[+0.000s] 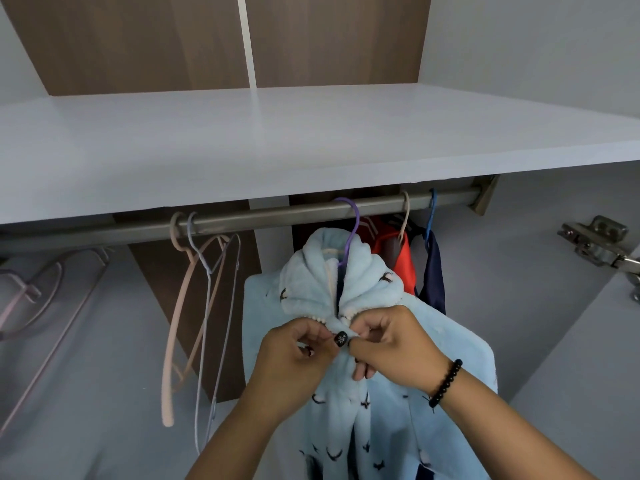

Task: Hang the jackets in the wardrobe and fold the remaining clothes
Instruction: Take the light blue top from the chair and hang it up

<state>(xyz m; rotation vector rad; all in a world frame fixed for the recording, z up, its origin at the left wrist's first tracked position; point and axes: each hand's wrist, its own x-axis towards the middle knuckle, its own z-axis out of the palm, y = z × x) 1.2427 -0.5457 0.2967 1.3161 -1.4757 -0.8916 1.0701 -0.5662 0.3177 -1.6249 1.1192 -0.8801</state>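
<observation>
A fluffy light-blue jacket (450, 368) with small dark bird prints hangs on a purple hanger (353, 216) from the wardrobe rail (277, 216). Both of my hands meet at its front, just under the collar. My left hand (294, 362) pinches the left edge of the opening beside a dark button (341, 338). My right hand (391, 344) pinches the right edge against it. A black bead bracelet sits on my right wrist. An orange-red jacket (405, 261) and a navy garment (434, 271) hang behind to the right.
Empty hangers, peach (173, 327) and pale lilac (207, 306), hang left of the blue jacket, with more pinkish ones (38, 292) at the far left. A white shelf (277, 143) runs above the rail. A door hinge (599, 247) sticks out at right.
</observation>
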